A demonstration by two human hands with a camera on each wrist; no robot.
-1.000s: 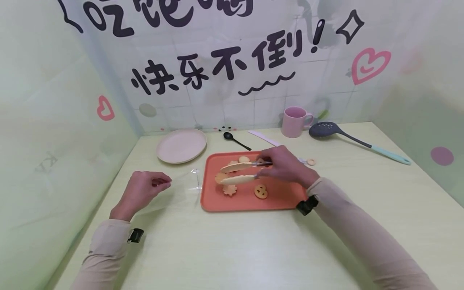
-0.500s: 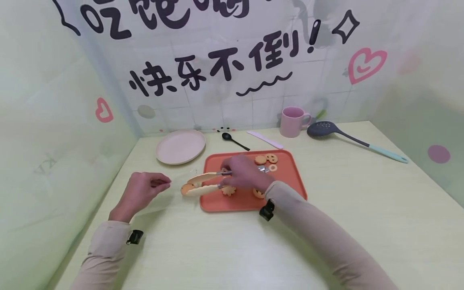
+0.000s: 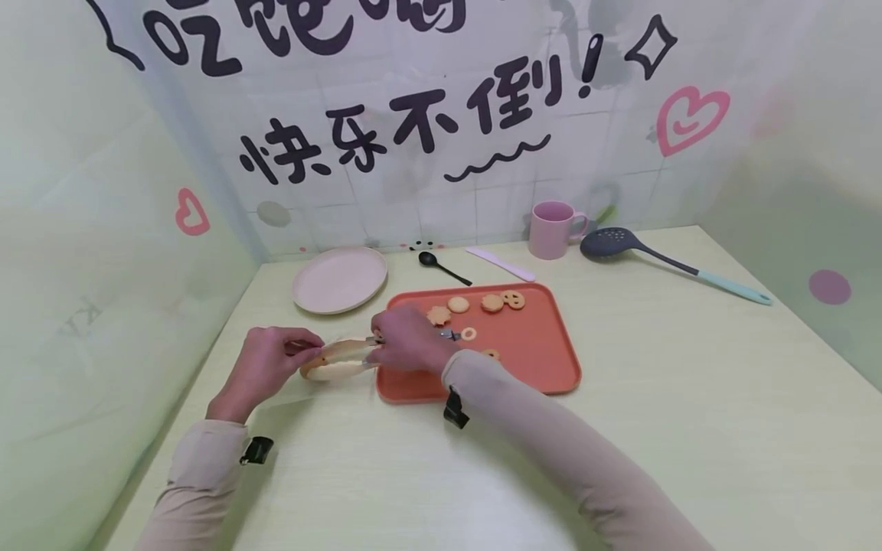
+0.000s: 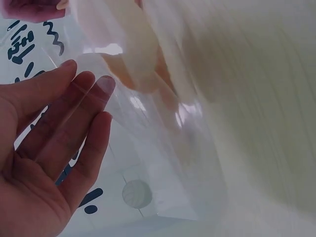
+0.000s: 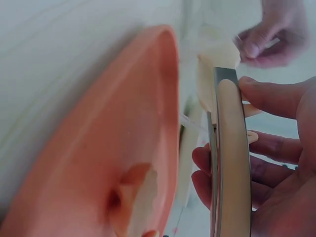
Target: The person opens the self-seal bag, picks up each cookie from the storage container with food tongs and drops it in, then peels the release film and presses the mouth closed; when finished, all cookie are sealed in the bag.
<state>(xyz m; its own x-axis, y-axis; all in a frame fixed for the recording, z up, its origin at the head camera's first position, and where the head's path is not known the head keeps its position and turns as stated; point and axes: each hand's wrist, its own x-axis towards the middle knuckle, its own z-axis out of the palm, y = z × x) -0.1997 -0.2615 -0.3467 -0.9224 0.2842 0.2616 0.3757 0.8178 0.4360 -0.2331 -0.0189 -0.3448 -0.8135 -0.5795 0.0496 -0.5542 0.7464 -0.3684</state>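
My left hand (image 3: 265,367) pinches the edge of a clear plastic bag (image 4: 163,148) between thumb and fingertips, left of the tray. With my right hand (image 3: 412,340) I grip metal tongs (image 5: 232,158) that have cream-coloured scalloped tips. The tips hold a round brown cookie (image 4: 118,73) and lie within the bag's mouth, close to my left fingers. Much of the cookie is hidden behind the tips. Beneath my right hand is the left part of an orange tray (image 3: 524,348), bearing several cookies, among them a flower-shaped cookie (image 3: 439,315) and a small ring cookie (image 3: 468,334).
Behind the tray lie a pink plate (image 3: 339,281), a black spoon (image 3: 441,266) and a lilac knife (image 3: 501,265). A pink mug (image 3: 550,229) stands by the back wall. At the right rests a slotted spoon (image 3: 661,259) with a mint handle.
My right hand has carried the tongs and cookie leftward, off the tray and into the mouth of the bag. My left hand has stayed nearly still, pinching the bag.
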